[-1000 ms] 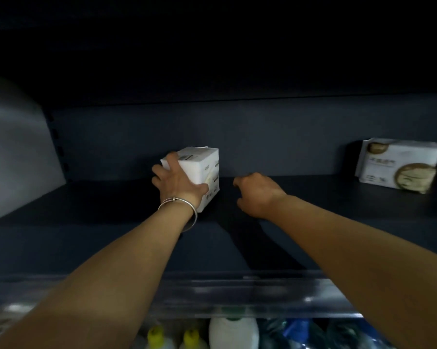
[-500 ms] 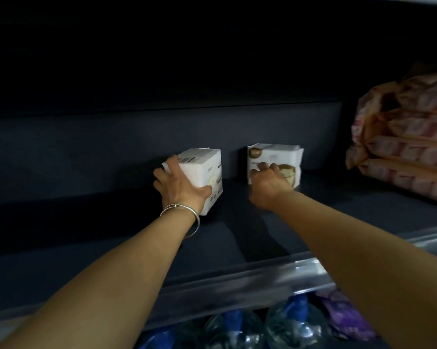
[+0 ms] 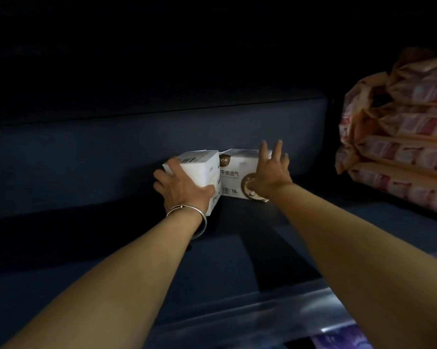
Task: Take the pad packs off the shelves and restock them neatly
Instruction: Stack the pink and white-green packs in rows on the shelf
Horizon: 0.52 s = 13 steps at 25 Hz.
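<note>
Your left hand (image 3: 184, 190) has its fingers curled round the left pad pack (image 3: 199, 172), which stands on the dark shelf (image 3: 111, 248). Touching that pack's right side is the right pad pack (image 3: 237, 172), where your right hand (image 3: 270, 172) presses with fingers straight and spread. Well right of it, stacked pinkish packs (image 3: 401, 152), perhaps tissue.

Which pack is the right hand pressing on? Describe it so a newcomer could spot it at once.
On the dark shelf, left of the stack of pink and orange packs, two white packs stand side by side. It is the right-hand pack, under the open right hand: its front shows "16", while the left hand grips its neighbour.
</note>
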Tool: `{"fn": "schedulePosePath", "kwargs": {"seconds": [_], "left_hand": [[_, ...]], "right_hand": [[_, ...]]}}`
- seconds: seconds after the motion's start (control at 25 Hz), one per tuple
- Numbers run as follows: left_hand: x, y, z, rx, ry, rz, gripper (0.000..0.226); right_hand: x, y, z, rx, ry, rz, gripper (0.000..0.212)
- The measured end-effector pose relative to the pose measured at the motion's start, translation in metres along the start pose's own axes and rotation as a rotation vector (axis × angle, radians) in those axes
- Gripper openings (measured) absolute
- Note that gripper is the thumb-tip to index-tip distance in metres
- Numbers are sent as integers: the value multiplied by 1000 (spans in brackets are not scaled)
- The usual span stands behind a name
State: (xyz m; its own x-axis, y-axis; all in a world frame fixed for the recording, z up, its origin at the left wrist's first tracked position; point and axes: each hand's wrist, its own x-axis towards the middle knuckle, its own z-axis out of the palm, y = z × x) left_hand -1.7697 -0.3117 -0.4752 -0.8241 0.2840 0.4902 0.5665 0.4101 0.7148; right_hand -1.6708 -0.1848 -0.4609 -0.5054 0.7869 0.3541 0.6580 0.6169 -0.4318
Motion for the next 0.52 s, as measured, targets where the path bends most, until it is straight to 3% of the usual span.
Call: {"fn": "schedulePosePath", "kwargs": {"seconds": [0.12, 0.36, 0.52], "left_hand": [[3, -1, 9, 10, 25, 4, 85], [-2, -7, 13, 14, 35, 1, 85], [-4, -7, 10, 13, 29, -10, 86]], "right_hand": [[19, 4, 4, 133, -42, 56, 110], [17, 1, 9, 397, 120, 28, 76], [12, -7, 9, 303, 55, 97, 91]]}}
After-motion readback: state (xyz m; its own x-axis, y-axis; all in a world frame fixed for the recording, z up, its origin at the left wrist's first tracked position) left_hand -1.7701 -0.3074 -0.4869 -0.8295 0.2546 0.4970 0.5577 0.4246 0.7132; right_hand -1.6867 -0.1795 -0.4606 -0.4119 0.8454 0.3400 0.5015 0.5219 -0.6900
